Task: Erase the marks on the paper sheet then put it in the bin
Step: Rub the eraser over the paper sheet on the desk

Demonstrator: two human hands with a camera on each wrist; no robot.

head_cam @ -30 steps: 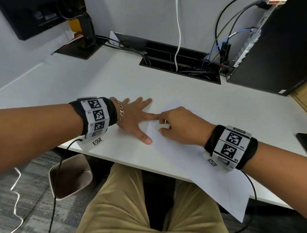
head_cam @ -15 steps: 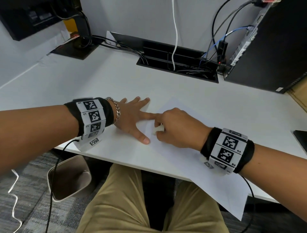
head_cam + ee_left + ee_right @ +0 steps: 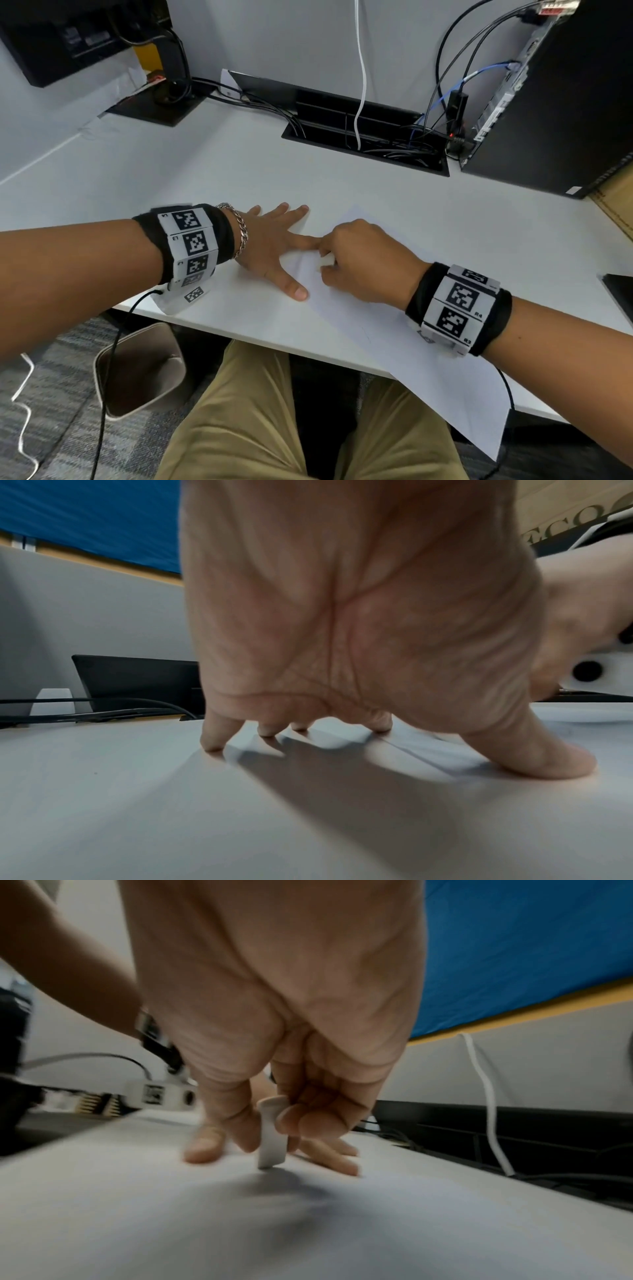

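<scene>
While left hand [image 3: 270,245] lies flat on white desk [image 3: 205,178], right hand [image 3: 363,263] pinches eraser [image 3: 272,1135].

The white desk top [image 3: 219,178] lies bare to the left of and beyond the spread left hand [image 3: 270,246], giving open passage there. Farther back, a black recessed cable tray full of wires [image 3: 366,137] and a black computer tower [image 3: 561,102] at the right block the way. The beige bin on the floor [image 3: 140,370] stands open-topped below the desk's near-left edge, with dangling black and white cables beside it.
</scene>
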